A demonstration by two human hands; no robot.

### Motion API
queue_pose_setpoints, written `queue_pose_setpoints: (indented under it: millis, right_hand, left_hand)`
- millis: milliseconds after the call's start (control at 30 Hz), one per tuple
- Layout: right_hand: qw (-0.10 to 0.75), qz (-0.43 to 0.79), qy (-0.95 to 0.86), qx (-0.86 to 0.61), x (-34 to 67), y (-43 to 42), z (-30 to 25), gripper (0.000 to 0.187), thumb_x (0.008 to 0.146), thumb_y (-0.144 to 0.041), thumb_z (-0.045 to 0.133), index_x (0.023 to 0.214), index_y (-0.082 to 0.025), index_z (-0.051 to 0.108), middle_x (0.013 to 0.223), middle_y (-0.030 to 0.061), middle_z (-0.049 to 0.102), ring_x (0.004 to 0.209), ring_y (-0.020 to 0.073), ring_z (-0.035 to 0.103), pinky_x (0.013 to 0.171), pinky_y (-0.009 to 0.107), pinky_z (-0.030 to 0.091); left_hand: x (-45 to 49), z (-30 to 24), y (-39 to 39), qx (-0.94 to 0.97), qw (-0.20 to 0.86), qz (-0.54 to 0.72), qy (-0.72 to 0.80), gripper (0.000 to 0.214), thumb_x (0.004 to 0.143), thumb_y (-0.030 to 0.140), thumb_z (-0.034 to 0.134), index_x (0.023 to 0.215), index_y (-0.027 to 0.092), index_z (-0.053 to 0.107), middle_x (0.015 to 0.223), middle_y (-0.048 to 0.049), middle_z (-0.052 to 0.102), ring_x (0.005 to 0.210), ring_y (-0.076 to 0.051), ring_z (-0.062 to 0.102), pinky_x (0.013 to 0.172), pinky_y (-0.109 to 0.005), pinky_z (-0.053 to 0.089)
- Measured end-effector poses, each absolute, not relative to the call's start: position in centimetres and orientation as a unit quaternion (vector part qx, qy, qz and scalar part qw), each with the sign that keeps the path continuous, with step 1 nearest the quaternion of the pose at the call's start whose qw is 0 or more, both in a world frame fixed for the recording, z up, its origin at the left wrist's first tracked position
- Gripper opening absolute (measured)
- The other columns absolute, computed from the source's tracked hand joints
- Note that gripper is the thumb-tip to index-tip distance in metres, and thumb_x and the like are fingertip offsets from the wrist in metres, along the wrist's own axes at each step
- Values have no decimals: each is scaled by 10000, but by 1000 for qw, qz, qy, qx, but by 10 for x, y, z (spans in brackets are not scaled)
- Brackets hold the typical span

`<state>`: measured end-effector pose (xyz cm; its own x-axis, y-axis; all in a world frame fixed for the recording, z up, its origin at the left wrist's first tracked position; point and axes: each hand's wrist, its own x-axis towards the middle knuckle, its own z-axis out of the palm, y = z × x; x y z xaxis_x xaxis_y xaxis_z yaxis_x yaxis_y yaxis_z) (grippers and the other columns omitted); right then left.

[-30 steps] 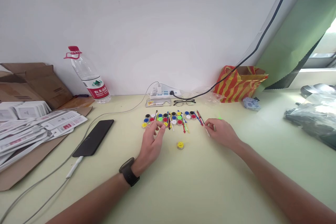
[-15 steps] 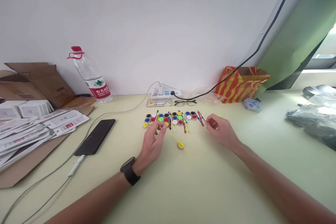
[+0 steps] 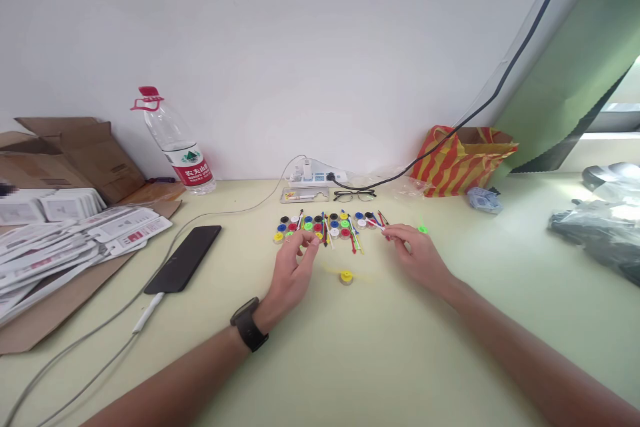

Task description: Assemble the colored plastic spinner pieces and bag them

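In my right hand (image 3: 417, 247) a thin white arrow (image 3: 375, 223) is pinched between thumb and fingertips, its tip over the right end of a group of small round pieces. My left hand (image 3: 296, 260) has its thumb and fingertips together beside the left part of that group; what they hold, if anything, I cannot make out. Black, blue, red, white, green and yellow discs (image 3: 335, 233) stand in rows, with several coloured arrows (image 3: 356, 239) lying among them. A yellow disc (image 3: 346, 277) sits alone between my hands, a blurred yellow arrow across it. Beyond my right hand is a bright green piece (image 3: 423, 229).
Behind the discs lie glasses (image 3: 355, 195), a small clear case (image 3: 304, 195) and a power strip (image 3: 320, 178). At left are a phone (image 3: 184, 259), a bottle (image 3: 187, 163), stacked white tags (image 3: 75, 247) and a cardboard box (image 3: 95, 160). A striped bag (image 3: 457, 163) stands at right.
My right hand has moved left with the white arrow, which now points over the discs. The green piece beyond it shows more clearly. The yellow arrow's blur has turned; my left hand stays put.
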<state>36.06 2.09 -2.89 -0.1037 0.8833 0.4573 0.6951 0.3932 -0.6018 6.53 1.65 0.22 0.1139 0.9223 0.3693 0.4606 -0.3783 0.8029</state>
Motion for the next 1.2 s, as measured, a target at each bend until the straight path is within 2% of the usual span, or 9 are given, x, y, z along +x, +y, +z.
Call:
queue_pose_setpoints:
  millis: [100, 200, 367, 700, 833, 967, 1067, 1200]
  right_hand:
    - [390, 115, -745, -529, 360, 21, -31, 339, 956, -201, 483, 1188, -239, 728, 1294, 99, 717, 1190, 278, 660, 998, 451, 530]
    - [371, 130, -754, -526, 359, 19, -31, 370, 965, -223, 496, 1267, -249, 707, 1364, 105, 685, 1231, 296, 636, 945, 459, 563]
    - [354, 146, -755, -533, 359, 18, -29, 377, 977, -250, 497, 1302, -245, 688, 1323, 110, 706, 1185, 310, 650, 890, 477, 584]
    - [357, 123, -773, -510, 357, 16, -29, 344, 989, -312, 543, 1298, -259, 687, 1317, 99, 713, 1229, 309, 636, 1038, 518, 528]
    - [356, 119, -775, -508, 356, 15, -26, 311, 1002, -366, 542, 1246, -263, 705, 1290, 93, 725, 1208, 303, 647, 1038, 502, 526]
    - [367, 112, -769, -512, 355, 16, -23, 256, 980, -369, 563, 1139, -261, 733, 1201, 97, 751, 1101, 301, 677, 963, 480, 547]
    - [377, 97, -755, -528, 356, 17, -20, 224, 973, -358, 540, 932, -248, 731, 1017, 95, 772, 916, 276, 682, 831, 431, 547]
    - [397, 69, -726, -557, 361, 16, -11, 252, 917, -315, 536, 691, -239, 617, 737, 65, 696, 691, 224, 589, 662, 356, 467]
  left_hand:
    - [65, 3, 16, 701, 257, 446, 494, 253, 1044, 418, 473, 932, 238, 609, 980, -22, 680, 939, -217, 593, 819, -357, 454]
    - [65, 3, 17, 703, 252, 444, 494, 264, 1044, 425, 465, 926, 237, 609, 974, -26, 684, 938, -222, 596, 818, -361, 458]
    - [65, 1, 18, 706, 249, 444, 492, 248, 1039, 415, 484, 927, 237, 616, 968, -21, 685, 922, -217, 601, 808, -356, 456]
    - [64, 0, 16, 710, 252, 444, 484, 246, 1042, 405, 484, 928, 233, 616, 966, -27, 684, 950, -218, 605, 819, -354, 460]
    - [64, -1, 17, 711, 248, 444, 485, 245, 1038, 410, 495, 930, 233, 626, 960, -28, 690, 936, -216, 615, 796, -350, 466]
    - [64, -2, 17, 712, 248, 442, 485, 235, 1040, 398, 500, 929, 235, 627, 964, -23, 689, 936, -212, 613, 803, -349, 462]
    - [65, -2, 17, 713, 250, 445, 481, 223, 1039, 387, 504, 928, 233, 621, 960, -20, 684, 938, -210, 608, 803, -345, 456]
    - [65, -2, 17, 714, 251, 443, 480, 222, 1037, 385, 506, 924, 231, 618, 952, -21, 679, 941, -213, 604, 798, -343, 448]
